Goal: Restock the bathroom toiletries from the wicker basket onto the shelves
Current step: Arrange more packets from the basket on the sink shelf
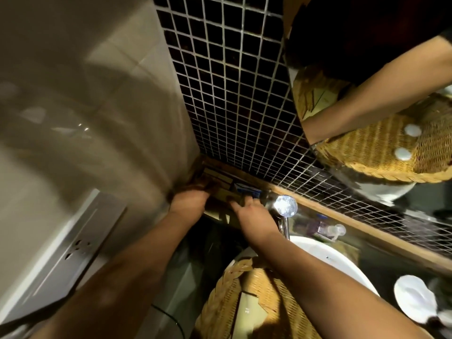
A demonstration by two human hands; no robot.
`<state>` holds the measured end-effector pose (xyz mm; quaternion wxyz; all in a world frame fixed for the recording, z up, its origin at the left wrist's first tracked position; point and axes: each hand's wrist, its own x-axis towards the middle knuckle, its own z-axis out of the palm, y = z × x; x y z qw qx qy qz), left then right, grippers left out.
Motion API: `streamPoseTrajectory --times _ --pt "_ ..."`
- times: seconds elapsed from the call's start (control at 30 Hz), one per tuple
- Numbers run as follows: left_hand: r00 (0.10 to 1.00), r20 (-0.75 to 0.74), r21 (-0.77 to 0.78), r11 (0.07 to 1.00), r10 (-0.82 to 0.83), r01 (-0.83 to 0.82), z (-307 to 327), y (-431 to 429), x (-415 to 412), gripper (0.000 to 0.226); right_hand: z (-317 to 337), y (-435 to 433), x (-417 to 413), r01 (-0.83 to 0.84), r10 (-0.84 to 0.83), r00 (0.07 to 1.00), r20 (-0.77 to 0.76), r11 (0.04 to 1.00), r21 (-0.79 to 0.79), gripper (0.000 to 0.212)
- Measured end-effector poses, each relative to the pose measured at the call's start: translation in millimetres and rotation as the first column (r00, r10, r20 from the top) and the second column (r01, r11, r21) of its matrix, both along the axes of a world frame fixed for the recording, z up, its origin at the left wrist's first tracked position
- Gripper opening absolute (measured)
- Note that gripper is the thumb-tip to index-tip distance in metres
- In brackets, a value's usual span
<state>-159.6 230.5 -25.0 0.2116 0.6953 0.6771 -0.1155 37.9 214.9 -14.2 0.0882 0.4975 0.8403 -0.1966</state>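
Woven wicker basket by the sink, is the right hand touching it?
Apart. The head view shows the right hand up at the wooden ledge, with dark counter visible between it and the woven wicker basket below.

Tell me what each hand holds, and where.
Right hand rests straight fingers on top of a tan box on the corner shelf, gripping nothing. Left hand is among the other boxes; its hold cannot be told.
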Motion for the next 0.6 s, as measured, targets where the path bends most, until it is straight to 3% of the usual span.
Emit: streamPoseTrajectory --times 0.2,0.37,0.43,0.6 --pt "0.991 -0.079 0.159 0.980 -0.111 0.123 -11 -5 5 0.054 -6 0 -3 -0.039 0.035 0.996 0.081 0.998 0.054 0.048" --pt "0.965 -0.224 0.117 0.980 -0.133 0.162 -12 -22 12 0.072 -12 -7 -8 -0.041 0.043 0.993 0.108 0.999 -0.019 0.061" --pt "0.959 -0.256 0.086 0.985 -0.126 0.153 -13 -35 12 0.068 -14 -8 -6 -0.037 0.046 0.990 0.130 0.997 -0.070 0.064" --pt "0.965 -0.207 0.177 0.964 -0.159 0.197 -22 -50 6 0.060 -14 -8 -6 -0.105 0.124 0.975 0.184 0.988 -0.110 0.070"
